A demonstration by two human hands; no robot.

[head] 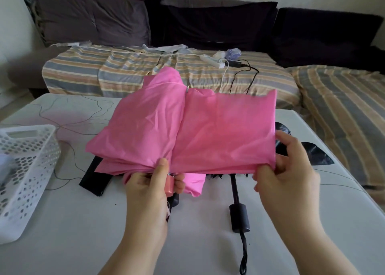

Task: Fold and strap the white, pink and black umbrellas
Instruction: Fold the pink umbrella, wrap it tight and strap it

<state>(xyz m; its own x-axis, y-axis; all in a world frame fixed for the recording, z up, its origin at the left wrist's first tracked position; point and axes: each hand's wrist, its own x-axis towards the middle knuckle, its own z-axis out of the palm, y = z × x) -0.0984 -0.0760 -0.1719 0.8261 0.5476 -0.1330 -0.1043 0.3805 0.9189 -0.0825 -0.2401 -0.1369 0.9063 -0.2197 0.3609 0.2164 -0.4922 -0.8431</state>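
Observation:
The pink umbrella (pixel 187 126) is held above the white table (pixel 198 243), its loose canopy spread in flat panels. My left hand (pixel 154 185) grips its pink handle and the gathered cloth at the near edge. My right hand (pixel 285 168) pinches the canopy's right near corner. Under it lies the black umbrella (pixel 237 208), with its shaft, round black handle and wrist strap pointing toward me and black cloth showing at the right. A second black piece (pixel 93 178) lies at the left under the pink cloth. No white umbrella can be told apart.
A white perforated basket (pixel 23 170) with something pale inside stands at the table's left edge. Beyond the table is a sofa with striped covers (pixel 116 70), dark cushions, a white power strip (pixel 210 61) and cables.

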